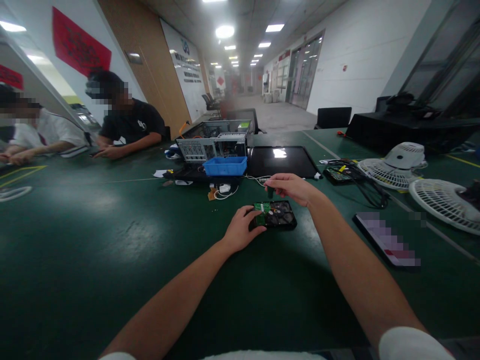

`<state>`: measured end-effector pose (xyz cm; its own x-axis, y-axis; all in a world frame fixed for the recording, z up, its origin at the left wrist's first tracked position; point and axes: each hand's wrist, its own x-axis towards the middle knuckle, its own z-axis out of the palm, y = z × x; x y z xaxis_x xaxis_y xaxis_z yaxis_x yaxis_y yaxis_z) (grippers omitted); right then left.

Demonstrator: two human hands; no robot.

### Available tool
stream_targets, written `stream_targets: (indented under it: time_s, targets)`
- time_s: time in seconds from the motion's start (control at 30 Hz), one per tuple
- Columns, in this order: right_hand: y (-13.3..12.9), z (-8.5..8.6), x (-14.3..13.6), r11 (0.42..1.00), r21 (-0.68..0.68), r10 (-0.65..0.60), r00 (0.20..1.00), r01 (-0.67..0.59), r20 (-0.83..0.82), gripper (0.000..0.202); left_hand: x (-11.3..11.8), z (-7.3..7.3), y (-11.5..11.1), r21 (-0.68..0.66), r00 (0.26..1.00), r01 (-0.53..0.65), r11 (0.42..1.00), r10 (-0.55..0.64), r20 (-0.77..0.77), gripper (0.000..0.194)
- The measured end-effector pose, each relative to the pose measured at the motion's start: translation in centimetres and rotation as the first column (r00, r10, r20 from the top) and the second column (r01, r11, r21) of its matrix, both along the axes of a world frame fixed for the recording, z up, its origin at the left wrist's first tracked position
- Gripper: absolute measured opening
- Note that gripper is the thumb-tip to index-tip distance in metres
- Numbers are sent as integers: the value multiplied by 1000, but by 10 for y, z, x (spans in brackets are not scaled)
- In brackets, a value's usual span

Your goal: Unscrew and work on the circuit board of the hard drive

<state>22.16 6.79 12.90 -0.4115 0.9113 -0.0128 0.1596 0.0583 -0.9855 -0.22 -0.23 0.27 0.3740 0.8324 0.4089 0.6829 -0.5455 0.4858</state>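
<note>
A hard drive (285, 216) lies flat on the green table, its underside with a green circuit board facing up. My left hand (242, 227) grips the drive's left end, thumb at the near edge and fingers at the far edge. Above the circuit board, my right hand (287, 186) is closed in a pinch round a small screwdriver (270, 192) with a dark handle, held upright. Its tip is too small to make out against the drive, so I cannot tell whether it touches a screw.
Beyond the drive stand a blue bin (225, 166), an opened computer case (210, 145) and a black flat panel (283, 159). To the right are a phone (386, 240), black cables (369, 187) and fan parts (401, 162). Two people sit at the left.
</note>
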Motion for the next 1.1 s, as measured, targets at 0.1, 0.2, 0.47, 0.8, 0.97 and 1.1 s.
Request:
stream_targets:
  time_s: [0.1,0.2,0.47,0.8,0.97,1.1]
  targets:
    - [1,-1,-1,999,29,-26,999,26,22,22,0,2,-1,-8,1000,-6,1000,6,-5,54]
    - [1,-3,-2,999,19,-34,999,34,27,19,1,3,-1,-19,1000,-4,1000,4,-7,54]
    - [3,-8,-6,999,-31,-33,999,32,-32,16,1,1,0,-26,1000,-4,1000,4,-10,55]
    - [-3,-4,-7,989,-102,99,994,-104,-49,29,2,2,0,-12,1000,-8,1000,8,-10,54]
    - [-4,-6,-7,979,-140,135,984,-151,-119,29,2,2,0,-7,1000,-8,1000,8,-8,55]
    - [-7,-6,-6,973,-153,147,973,-175,-177,26,2,1,0,-12,1000,-9,1000,9,-11,54]
